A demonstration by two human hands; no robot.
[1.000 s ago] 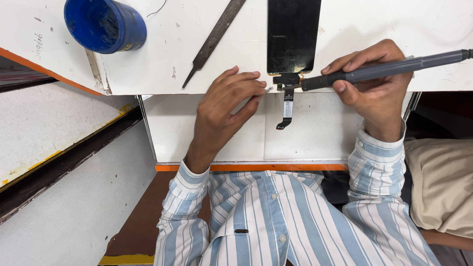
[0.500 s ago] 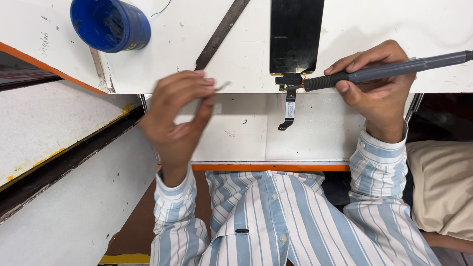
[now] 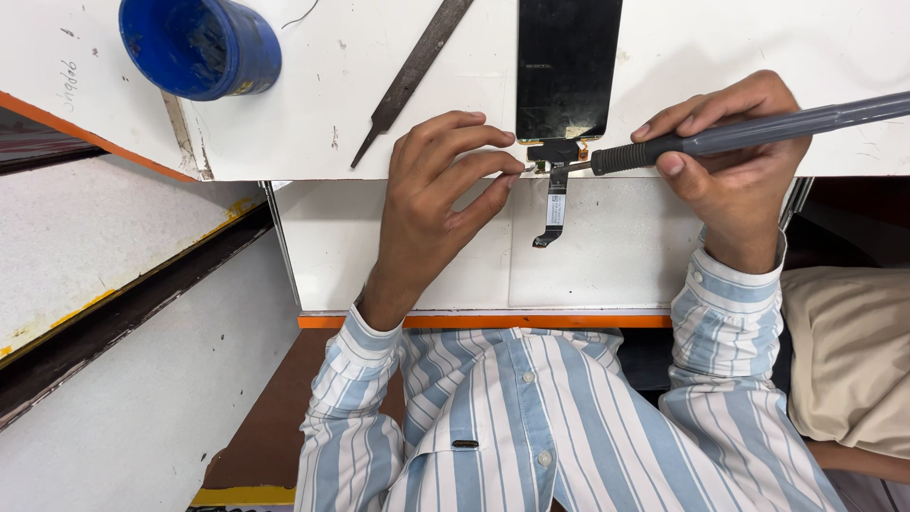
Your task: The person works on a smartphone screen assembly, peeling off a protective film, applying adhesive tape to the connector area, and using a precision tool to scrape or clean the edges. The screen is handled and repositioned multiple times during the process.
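Observation:
A black phone screen [image 3: 567, 66] lies on the white worktop [image 3: 303, 123] with its flex cable [image 3: 555, 209] hanging over the front edge. My right hand [image 3: 735, 185] grips a grey soldering iron [image 3: 777, 128] whose tip touches the connector at the screen's lower edge. My left hand [image 3: 436, 199] reaches in from the left. Its thumb and forefinger pinch a thin wire [image 3: 524, 169] right at that connector.
A blue cup [image 3: 199, 47] stands at the back left of the worktop. A dark metal file [image 3: 412, 81] lies diagonally beside the screen. Below the worktop edge is a white panel [image 3: 635, 251] with an orange strip. White boards slope away on the left.
My left hand swung out to the left, picked up something thin, and has come back to the connector. The right hand and iron stayed put.

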